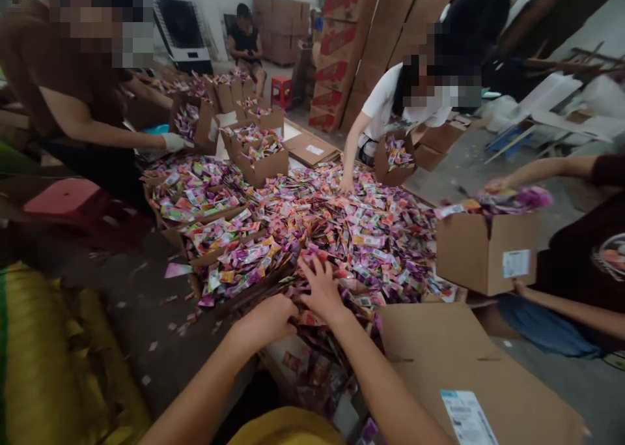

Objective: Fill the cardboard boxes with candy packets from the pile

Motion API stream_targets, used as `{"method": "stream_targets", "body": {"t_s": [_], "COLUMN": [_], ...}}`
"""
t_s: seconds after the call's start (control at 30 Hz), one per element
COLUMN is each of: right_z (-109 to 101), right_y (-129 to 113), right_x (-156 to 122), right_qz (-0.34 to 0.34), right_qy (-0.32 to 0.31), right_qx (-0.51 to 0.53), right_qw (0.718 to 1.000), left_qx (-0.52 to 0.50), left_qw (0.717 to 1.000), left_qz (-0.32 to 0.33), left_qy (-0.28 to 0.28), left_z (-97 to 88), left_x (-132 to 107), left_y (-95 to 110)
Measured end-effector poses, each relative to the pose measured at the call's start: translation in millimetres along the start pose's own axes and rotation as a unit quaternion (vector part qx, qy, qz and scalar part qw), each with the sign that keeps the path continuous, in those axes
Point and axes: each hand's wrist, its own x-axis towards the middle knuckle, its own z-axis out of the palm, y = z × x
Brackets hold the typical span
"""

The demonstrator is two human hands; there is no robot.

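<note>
A large heap of small, colourful snack packets [342, 220] covers the table in front of me. At the heap's near edge, my right hand [319, 288] rests on the packets, its fingers spread. My left hand [268, 321] is beside it on the left, with fingers curled inward; whatever they grip is hidden. Under my forearms, more packets [317, 373] lie in dim light. A cardboard box full of packets [244, 272] sits just beyond my left hand. To the right of my right arm, a flat cardboard flap [439, 334] bears a white label [466, 416].
Across the table, a person in white reaches into the heap. On the right, a co-worker holds a filled carton [486, 253]; on the left, a gloved person handles another box [195, 122]. A red stool [73, 200] and yellow sacks [43, 360] stand left.
</note>
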Motion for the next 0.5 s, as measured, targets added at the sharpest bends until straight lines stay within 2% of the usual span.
{"method": "stream_targets", "body": {"t_s": [0.07, 0.13, 0.23, 0.33, 0.4, 0.5], "right_z": [13.1, 23.3, 39.5, 44.7, 29.4, -25.7], "right_y": [-0.9, 10.4, 33.4, 45.2, 47.8, 59.5], "right_x": [-3.6, -16.8, -38.9, -46.3, -43.1, -36.6], "right_qz": [-0.050, -0.069, 0.003, 0.064, 0.060, 0.068], "right_qy": [0.013, 0.041, 0.021, -0.024, -0.022, 0.058], "right_qx": [-0.003, 0.000, 0.012, 0.025, 0.030, 0.079], "right_qw": [0.999, 0.997, 1.000, 0.997, 0.998, 0.993], "left_qx": [-0.004, -0.021, -0.032, -0.032, -0.041, -0.069], "left_qw": [0.997, 0.988, 0.963, 0.954, 0.953, 0.950], "left_qz": [-0.039, -0.079, -0.136, -0.162, -0.181, -0.204], "left_qy": [0.062, 0.133, 0.229, 0.251, 0.240, 0.224], "left_z": [3.9, 11.1, 28.5, 46.3, 52.6, 54.0], "left_x": [-10.4, -13.4, -3.9, 15.1, 26.1, 32.2], "left_y": [-8.9, -19.0, -33.4, -46.4, -55.6, -68.0]}}
